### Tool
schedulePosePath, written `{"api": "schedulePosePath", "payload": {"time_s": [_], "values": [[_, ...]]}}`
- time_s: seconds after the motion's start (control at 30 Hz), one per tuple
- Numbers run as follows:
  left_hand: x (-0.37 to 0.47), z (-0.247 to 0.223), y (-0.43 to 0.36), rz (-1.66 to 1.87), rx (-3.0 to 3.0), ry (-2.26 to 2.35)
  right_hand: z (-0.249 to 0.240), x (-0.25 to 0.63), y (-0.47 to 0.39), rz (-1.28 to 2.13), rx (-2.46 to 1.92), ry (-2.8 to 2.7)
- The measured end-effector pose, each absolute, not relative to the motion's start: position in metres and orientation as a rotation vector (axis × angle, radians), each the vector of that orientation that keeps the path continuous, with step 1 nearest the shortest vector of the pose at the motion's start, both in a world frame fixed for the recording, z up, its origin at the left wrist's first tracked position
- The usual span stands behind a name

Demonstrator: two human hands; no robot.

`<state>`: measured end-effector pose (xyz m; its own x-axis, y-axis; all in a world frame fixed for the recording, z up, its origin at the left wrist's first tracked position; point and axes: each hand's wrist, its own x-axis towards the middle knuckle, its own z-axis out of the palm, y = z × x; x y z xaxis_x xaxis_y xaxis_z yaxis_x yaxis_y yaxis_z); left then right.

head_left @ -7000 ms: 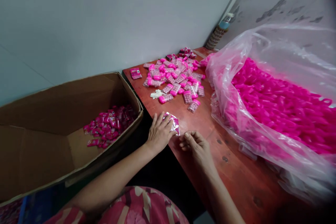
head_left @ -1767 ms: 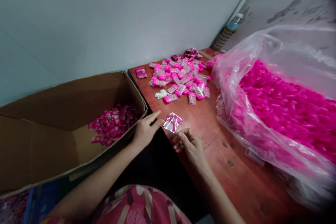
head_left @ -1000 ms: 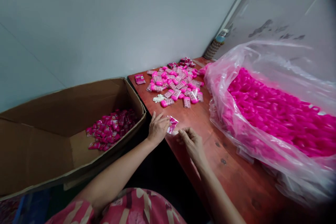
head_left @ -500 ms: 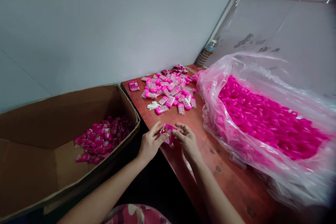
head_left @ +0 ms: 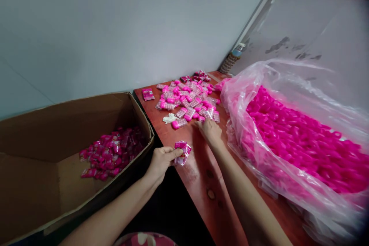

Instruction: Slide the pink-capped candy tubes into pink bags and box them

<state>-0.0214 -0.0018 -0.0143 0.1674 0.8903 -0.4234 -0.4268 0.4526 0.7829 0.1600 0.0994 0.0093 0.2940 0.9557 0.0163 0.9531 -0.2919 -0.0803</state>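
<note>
My left hand [head_left: 163, 163] pinches a small pink printed plastic packet [head_left: 182, 153] between thumb and fingers, above the left edge of the red table [head_left: 193, 196]. Farther forward, my right hand [head_left: 211, 130] reaches to the near side of a pile of small clear containers with pink caps [head_left: 191, 98], which appear filled with little balls. Its fingertips touch or almost touch the closest containers. The fingers are partly hidden by the back of the hand, so their grip does not show.
On the left stands an open cardboard box [head_left: 29, 130] with many pink packets [head_left: 112, 152]. A large clear plastic bag [head_left: 239, 92] of pink plastic parts [head_left: 302, 134] fills the right. White crumpled material [head_left: 170, 118], flat packets [head_left: 148, 94] and a bottle [head_left: 233, 57] are on the table.
Both hands were together on the pink packet. My right hand has let go and moved forward to the container pile, while my left keeps the packet. The view has shifted slightly.
</note>
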Motion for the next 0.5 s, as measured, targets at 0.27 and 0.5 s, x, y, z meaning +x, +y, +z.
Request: {"api": "schedulePosePath", "payload": {"time_s": [0.27, 0.5], "values": [[-0.021, -0.008, 0.003, 1.140, 0.067, 0.899, 0.001, 0.172, 0.075, -0.005, -2.437, -2.058], [-0.012, -0.011, 0.003, 1.139, -0.036, 0.865, -0.005, 0.174, 0.016, -0.114, -2.242, -2.290]]}}
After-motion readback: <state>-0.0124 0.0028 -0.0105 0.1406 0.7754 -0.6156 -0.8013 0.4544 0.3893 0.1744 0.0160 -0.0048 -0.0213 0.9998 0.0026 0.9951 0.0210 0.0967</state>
